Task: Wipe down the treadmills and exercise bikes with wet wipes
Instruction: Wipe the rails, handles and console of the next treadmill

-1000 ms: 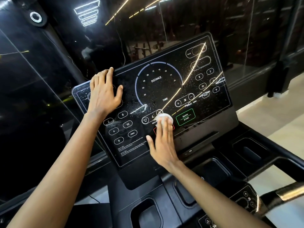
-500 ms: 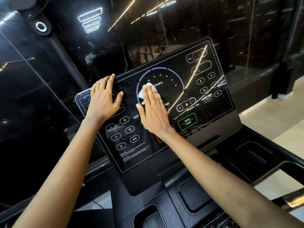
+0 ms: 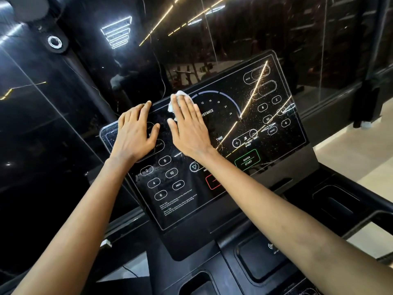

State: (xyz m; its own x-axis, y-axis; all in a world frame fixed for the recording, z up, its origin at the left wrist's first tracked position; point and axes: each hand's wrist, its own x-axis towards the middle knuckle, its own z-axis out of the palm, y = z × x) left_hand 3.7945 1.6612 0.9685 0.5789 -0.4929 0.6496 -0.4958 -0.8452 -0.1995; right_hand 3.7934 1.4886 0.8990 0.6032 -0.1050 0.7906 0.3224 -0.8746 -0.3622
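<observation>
The treadmill's black glossy console panel [image 3: 234,116] tilts toward me, printed with white number keys and a green QUICK START key. My right hand [image 3: 189,128] lies flat with straight fingers near the panel's upper left and presses a white wet wipe [image 3: 179,95] against the glass; the wipe pokes out past the fingertips. My left hand [image 3: 135,133] rests flat on the panel's left edge, fingers spread, just beside the right hand. The right side of the panel shows many small specks.
Below the panel the black treadmill deck has cup-holder recesses [image 3: 331,205] and a flat tray [image 3: 261,258]. A dark glass wall [image 3: 53,124] stands right behind and to the left. Pale floor [image 3: 350,158] shows at the right.
My right hand has slid the wipe from the panel's lower middle up and leftward to the upper left, ending next to the left hand. The left hand has stayed put.
</observation>
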